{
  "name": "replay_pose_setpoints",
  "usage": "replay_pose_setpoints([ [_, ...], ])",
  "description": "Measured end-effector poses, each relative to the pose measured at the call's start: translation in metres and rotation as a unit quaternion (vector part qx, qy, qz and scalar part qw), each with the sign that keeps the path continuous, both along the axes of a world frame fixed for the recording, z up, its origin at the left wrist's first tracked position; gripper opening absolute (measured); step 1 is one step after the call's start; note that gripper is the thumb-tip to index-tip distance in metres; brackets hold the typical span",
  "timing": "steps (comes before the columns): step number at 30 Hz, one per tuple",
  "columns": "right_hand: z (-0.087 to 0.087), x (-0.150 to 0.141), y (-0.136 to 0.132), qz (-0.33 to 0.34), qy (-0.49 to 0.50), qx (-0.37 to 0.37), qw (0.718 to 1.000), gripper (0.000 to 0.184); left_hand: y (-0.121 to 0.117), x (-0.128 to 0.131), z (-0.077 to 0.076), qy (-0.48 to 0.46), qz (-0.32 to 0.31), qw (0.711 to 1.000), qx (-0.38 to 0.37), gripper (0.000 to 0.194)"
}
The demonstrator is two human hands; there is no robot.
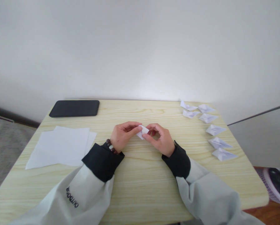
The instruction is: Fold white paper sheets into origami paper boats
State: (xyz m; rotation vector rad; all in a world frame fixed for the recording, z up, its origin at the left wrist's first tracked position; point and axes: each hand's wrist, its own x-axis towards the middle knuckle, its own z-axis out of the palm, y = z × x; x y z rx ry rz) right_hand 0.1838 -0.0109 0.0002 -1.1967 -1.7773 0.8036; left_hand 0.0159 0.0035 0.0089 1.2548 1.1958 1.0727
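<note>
Between my two hands, above the middle of the table, is a small piece of folded white paper [143, 130], roughly diamond-shaped. My left hand [124, 135] pinches its left side with the thumb on top. The right side is held between thumb and fingers of my right hand [160, 138]. Fingertips cover part of the paper's edges. Several folded paper boats [216, 129] stand along the table's right side, some grouped at the back right corner. Left of my left hand lie a few loose sheets of white paper [62, 145], overlapping.
A flat black rectangular object [74, 108] lies at the back left of the pale wood table [140, 193]. A white wall [140, 50] rises behind the table's back edge. Past the right front corner, a basket [268, 184] with dark contents stands on the floor.
</note>
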Motion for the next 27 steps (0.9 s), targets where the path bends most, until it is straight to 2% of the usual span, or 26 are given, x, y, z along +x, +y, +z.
replay_pose_setpoints([
  [5, -0.0008, -0.0013, 0.0008, 0.017, -0.025, -0.012, 0.999, 0.027, 0.0008, 0.0007, 0.0006, -0.016, 0.015, 1.0, 0.003, 0.036],
  [17, -0.0047, -0.0008, 0.0028, -0.01, -0.006, -0.028, 1.0, 0.013, -0.0041, 0.0037, 0.0013, -0.013, 0.034, 0.999, 0.023, 0.035],
  [22, -0.0057, -0.0004, 0.0023, -0.003, 0.013, -0.047, 0.999, 0.014, -0.0035, 0.003, 0.0008, -0.019, 0.024, 0.999, 0.016, 0.034],
  [27, -0.0079, 0.0001, 0.0025, 0.004, 0.031, -0.047, 0.998, 0.015, -0.0023, 0.0044, -0.0003, -0.016, -0.014, 1.0, 0.001, 0.038],
])
